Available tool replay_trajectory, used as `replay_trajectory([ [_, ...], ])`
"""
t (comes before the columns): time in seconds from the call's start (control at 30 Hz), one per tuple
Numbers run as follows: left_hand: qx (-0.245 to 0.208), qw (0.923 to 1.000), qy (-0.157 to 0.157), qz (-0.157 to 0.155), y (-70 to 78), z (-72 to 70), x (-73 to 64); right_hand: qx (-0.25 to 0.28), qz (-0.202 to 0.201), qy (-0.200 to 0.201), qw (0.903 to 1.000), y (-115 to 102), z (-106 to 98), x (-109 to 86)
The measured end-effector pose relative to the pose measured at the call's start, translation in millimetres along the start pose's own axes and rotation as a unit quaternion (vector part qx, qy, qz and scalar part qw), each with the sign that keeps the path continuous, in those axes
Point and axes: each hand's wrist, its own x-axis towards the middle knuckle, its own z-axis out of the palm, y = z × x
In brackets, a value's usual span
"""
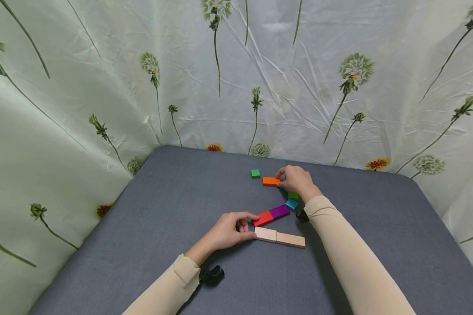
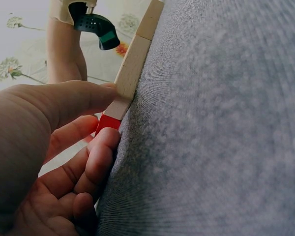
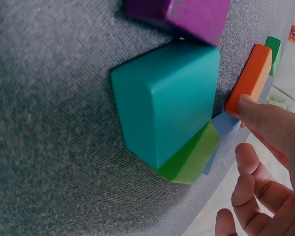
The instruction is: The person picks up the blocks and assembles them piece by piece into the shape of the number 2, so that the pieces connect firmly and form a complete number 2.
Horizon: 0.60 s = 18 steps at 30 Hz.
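My right hand (image 1: 297, 181) pinches the right end of an orange block (image 1: 270, 181); its thumb also shows on that block in the right wrist view. My left hand (image 1: 225, 231) is at the left end of two rows, its index finger on a red block (image 1: 263, 218) and its thumb against a plain wooden block (image 1: 265, 234). A purple block (image 1: 280, 211) continues from the red one, then a teal block (image 1: 291, 204) and a green block (image 1: 293, 195). A light blue block (image 3: 227, 129) lies between green and orange, hidden by my right hand in the head view.
A second plain wooden block (image 1: 291, 240) adjoins the first, end to end. Beyond the orange block's left end lies a small green block (image 1: 255, 173). Everything rests on a grey cloth-covered table (image 1: 181, 197), with a flowered curtain (image 1: 228, 118) behind and to the left.
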Motion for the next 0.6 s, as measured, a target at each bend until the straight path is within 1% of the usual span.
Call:
replay_trajectory([
  [0.6, 0.002, 1.0, 0.0, -0.001, -0.1, 0.0, -0.3, -0.002, -0.011, 0.001, 0.9999, 0.9, -2.2, -2.2],
])
